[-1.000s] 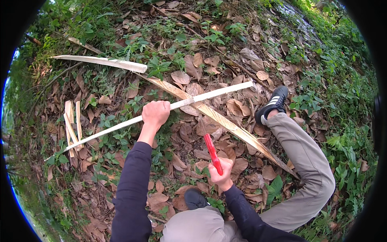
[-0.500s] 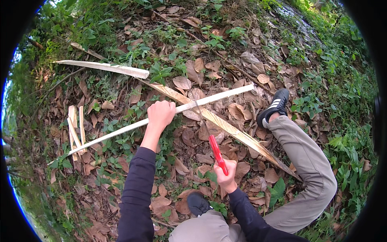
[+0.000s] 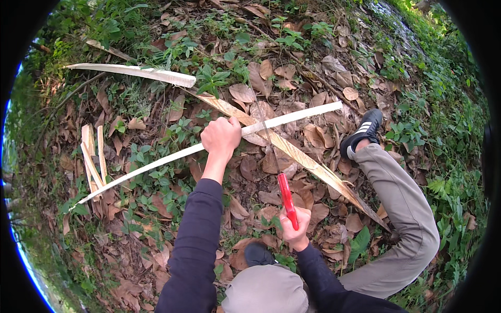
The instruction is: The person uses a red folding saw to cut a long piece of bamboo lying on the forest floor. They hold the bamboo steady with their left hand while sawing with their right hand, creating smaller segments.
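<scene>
My left hand (image 3: 222, 136) is closed over a long, pale wooden strip (image 3: 172, 159), which lies slantwise across a wider split plank (image 3: 305, 160). Both cross just right of that hand. In my right hand (image 3: 295, 228), nearer to me, is the red handle of a hand saw (image 3: 286, 195). Its thin blade runs away from me over the strip, right of my left hand, close to the crossing. The blade looks thin and partly blurred, so how deep it sits in the wood cannot be made out.
Another pale piece of wood (image 3: 135, 72) lies at the far left. Several short wooden pieces (image 3: 94, 156) rest left of my hands, by the strip's near end. My bent leg (image 3: 404, 198) and shoe (image 3: 361, 134) are at the right. Dry leaves and green plants cover the ground.
My left hand and the strip have shifted a little to the right across the plank. The saw has moved slightly right too, still in my right hand.
</scene>
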`<state>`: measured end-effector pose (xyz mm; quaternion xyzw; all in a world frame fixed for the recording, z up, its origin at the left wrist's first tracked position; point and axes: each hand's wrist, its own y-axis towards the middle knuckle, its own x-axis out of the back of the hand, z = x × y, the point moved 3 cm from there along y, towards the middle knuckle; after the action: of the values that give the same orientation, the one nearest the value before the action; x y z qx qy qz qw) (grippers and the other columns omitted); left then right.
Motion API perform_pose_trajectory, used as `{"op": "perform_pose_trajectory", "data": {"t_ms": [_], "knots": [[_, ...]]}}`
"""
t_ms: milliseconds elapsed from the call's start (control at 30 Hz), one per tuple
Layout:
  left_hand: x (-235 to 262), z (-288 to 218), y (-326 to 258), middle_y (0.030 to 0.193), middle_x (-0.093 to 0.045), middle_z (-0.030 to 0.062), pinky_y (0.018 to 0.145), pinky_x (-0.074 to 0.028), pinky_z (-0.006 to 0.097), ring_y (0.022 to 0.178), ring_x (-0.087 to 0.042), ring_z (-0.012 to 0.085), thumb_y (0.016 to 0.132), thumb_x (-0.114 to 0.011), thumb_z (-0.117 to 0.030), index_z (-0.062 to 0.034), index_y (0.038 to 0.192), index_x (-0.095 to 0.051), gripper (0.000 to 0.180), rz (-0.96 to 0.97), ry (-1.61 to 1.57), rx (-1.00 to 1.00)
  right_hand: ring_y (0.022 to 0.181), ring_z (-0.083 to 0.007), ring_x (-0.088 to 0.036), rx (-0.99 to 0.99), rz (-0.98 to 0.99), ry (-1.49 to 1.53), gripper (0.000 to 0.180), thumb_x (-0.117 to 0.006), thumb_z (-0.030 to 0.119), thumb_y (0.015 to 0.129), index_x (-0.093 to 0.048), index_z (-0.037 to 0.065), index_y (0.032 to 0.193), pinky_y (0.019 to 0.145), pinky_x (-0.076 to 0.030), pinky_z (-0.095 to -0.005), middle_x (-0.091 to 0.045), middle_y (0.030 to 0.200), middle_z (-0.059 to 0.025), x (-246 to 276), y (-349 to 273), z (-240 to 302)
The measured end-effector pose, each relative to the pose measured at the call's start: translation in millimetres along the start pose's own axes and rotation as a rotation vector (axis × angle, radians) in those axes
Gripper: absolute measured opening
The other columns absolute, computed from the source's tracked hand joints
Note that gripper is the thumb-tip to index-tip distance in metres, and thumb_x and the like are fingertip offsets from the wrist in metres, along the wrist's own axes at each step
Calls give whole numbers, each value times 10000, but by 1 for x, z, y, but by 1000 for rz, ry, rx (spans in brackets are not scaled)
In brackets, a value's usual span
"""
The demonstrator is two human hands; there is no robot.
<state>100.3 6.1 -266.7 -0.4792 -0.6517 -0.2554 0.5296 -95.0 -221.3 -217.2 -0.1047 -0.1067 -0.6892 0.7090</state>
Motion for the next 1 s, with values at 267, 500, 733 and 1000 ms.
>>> {"op": "perform_pose_trajectory", "data": {"t_ms": [267,500,733,1000], "knots": [[3,-1,3,796,-710,249,729,-555,489,786,-713,408,894,-463,-359,13,797,-752,481,5,-3,-18,418,-244,-478,78,32,-51,145,-590,77,726,-507,12,627,461,-371,-344,-443,514,-81,29,-8,2],[2,3,6,791,-713,239,731,-554,486,783,-713,407,882,-489,-366,8,807,-753,465,-41,-41,8,422,-173,-491,-5,15,37,177,-602,87,777,-519,12,640,458,-354,-324,-456,500,-77,24,-7,-2],[1,-8,-4,789,-709,248,725,-553,490,784,-711,416,877,-483,-381,11,800,-752,482,-17,2,-20,417,-179,-487,32,-18,8,191,-600,66,786,-511,11,627,454,-352,-322,-457,505,-79,11,32,4],[-2,2,5,770,-709,237,705,-552,492,755,-712,407,883,-478,-377,-1,776,-754,478,-65,5,16,412,-226,-497,93,-3,17,155,-588,77,738,-518,8,618,459,-374,-337,-439,504,-93,28,-20,-9]]}}
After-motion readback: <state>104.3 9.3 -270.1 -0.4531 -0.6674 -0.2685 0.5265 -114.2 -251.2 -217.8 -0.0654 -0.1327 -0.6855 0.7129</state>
